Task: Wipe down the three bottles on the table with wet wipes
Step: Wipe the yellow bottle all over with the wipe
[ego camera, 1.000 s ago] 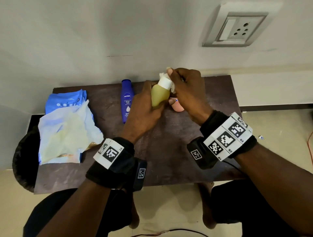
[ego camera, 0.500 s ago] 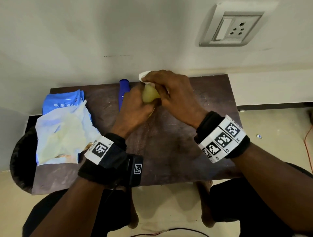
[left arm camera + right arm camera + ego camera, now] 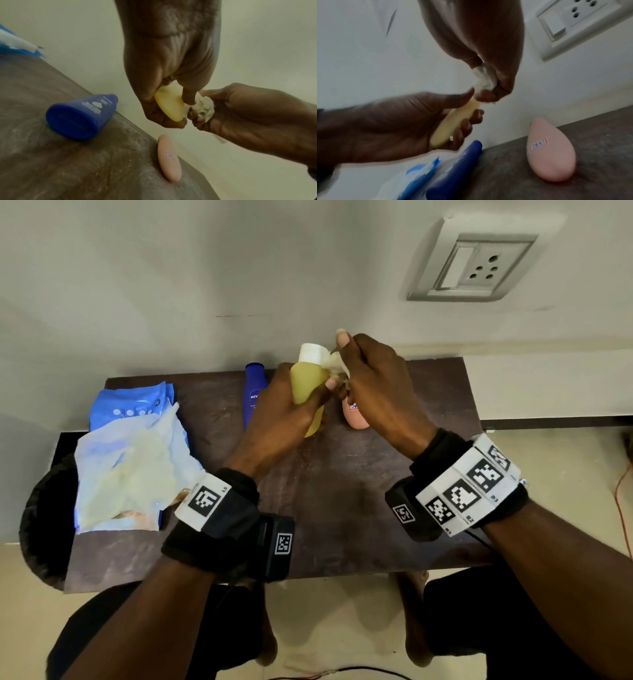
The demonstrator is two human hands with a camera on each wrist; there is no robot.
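Above table [image 3: 342, 508], left grip [image 3: 284, 412] holds yellow bottle [image 3: 306, 381].

A dark brown table [image 3: 342, 508] is set against a pale wall. On it, a blue bottle [image 3: 254, 395] is laid on its side near the far edge, and a pink bottle [image 3: 356, 416] is laid flat well to its right. At the left end, a blue wipes pack [image 3: 132, 405] is seen, with a pale crumpled sheet [image 3: 130, 470] spread over its near part.
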